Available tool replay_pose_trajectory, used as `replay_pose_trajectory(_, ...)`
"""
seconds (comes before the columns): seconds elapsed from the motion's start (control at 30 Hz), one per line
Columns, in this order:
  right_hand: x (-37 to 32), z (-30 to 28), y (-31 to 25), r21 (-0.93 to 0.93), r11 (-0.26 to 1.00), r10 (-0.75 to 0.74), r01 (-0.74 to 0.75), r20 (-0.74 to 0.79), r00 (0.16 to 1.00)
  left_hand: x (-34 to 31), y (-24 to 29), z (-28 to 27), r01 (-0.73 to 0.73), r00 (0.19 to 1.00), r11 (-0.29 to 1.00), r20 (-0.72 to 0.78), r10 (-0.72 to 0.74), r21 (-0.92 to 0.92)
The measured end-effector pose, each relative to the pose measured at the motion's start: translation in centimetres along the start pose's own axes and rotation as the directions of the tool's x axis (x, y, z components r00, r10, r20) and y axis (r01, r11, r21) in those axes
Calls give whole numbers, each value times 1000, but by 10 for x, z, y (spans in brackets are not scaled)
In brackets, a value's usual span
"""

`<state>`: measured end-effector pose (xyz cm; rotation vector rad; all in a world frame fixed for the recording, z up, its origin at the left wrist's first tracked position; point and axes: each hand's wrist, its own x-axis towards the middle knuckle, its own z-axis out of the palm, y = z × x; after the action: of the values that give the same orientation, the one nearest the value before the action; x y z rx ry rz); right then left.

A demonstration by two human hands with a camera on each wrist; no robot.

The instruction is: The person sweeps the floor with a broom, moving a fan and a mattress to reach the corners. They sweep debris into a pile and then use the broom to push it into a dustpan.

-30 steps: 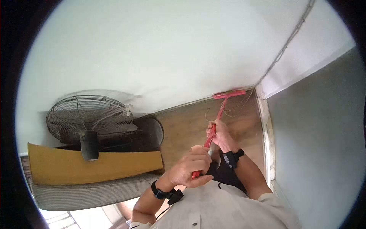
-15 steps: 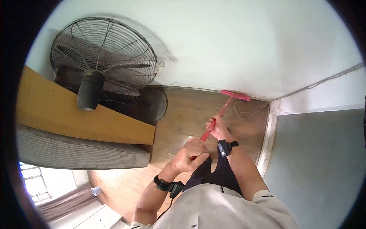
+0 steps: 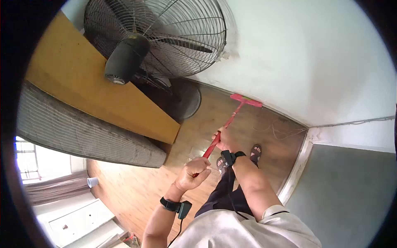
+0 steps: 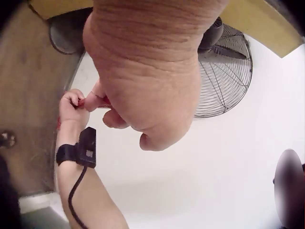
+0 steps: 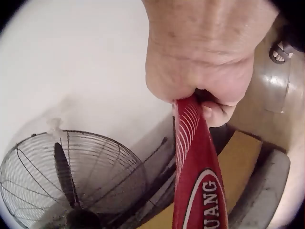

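Note:
A red pole runs diagonally from the person's hands to a flat pink head lying at the foot of the white wall. The left hand grips the pole's near end, with its fingers curled round it. Farther along, the right hand grips the shaft. In the left wrist view the left hand covers most of its own grip, and the right hand shows beyond it. White lettering marks the red shaft below the right hand in the right wrist view.
A large caged fan stands at the upper left beside a yellow panel and a ribbed grey panel. Thin cord lies on the wooden floor near the corner. Sandaled feet stand below it.
The head view has shifted, so the fan appears larger and the feet have come into sight. Against the wall's foot, the pink head sits farther from the corner. Both hands keep their grip.

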<state>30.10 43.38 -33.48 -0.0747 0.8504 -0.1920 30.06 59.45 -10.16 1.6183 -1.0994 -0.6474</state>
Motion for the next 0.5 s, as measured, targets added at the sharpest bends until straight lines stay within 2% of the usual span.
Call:
replay_pose_trajectory(0.1,6,18,31,-71,996,53,-53,-11,999,-20,-3,-12,7,1000,1000,6,-7,6)
replay_pose_trajectory(0.17,27,20,56,-109,976,194,-188,49,980,-24,5,-19,55,998,996,22,-57,75)
replay_pose_trajectory(0.2,32,25,68,-125,964,250,-235,120,961,-30,5,-25,124,990,982,56,-133,141)
replay_pose_trajectory(0.23,35,29,78,-135,961,258,-241,119,959,-36,6,-29,128,990,982,44,-135,140)
replay_pose_trajectory(0.3,40,39,94,-212,913,387,-350,167,907,-45,10,-34,143,989,969,-63,-133,202)
replay_pose_trajectory(0.33,39,44,101,-252,900,406,-354,195,893,-50,13,-39,145,988,969,-76,-132,201)
replay_pose_trajectory(0.4,28,53,109,-220,893,434,-393,184,882,-61,24,-46,238,969,846,-173,-175,477)
replay_pose_trajectory(0.43,26,55,113,-176,887,455,-427,172,874,-68,26,-47,242,968,848,-181,-175,472)
replay_pose_trajectory(0.5,32,57,122,-182,885,454,-429,129,882,-77,31,-50,524,849,703,-354,-391,481)
